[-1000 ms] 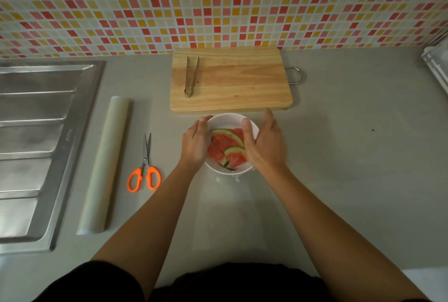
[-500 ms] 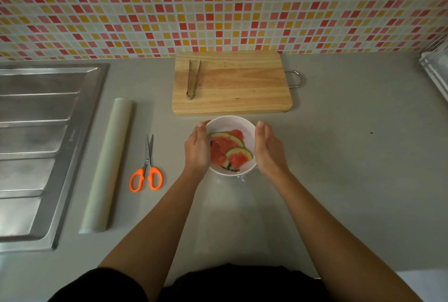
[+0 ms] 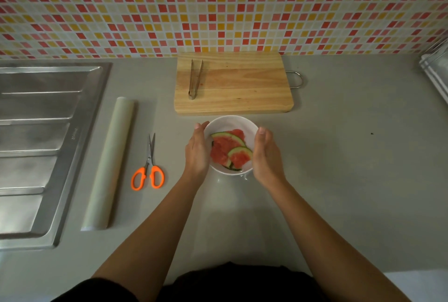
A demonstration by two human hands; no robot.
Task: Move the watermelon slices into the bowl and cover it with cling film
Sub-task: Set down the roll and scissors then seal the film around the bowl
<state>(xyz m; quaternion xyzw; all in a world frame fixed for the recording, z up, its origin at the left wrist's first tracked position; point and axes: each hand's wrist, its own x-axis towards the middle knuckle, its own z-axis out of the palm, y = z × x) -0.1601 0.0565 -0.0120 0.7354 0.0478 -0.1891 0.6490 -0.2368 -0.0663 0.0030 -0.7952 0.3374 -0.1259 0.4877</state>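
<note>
Palms flat and fingers straight, the left hand (image 3: pixel 197 151) presses one side of the round white bowl (image 3: pixel 230 121) of red, green-rinded watermelon slices (image 3: pixel 224 147) and the right hand (image 3: pixel 265 156) the other, apparently smoothing faint clear cling film (image 3: pixel 244 176) that could peel loose, or the bowl skid, if either pushes unevenly.
</note>
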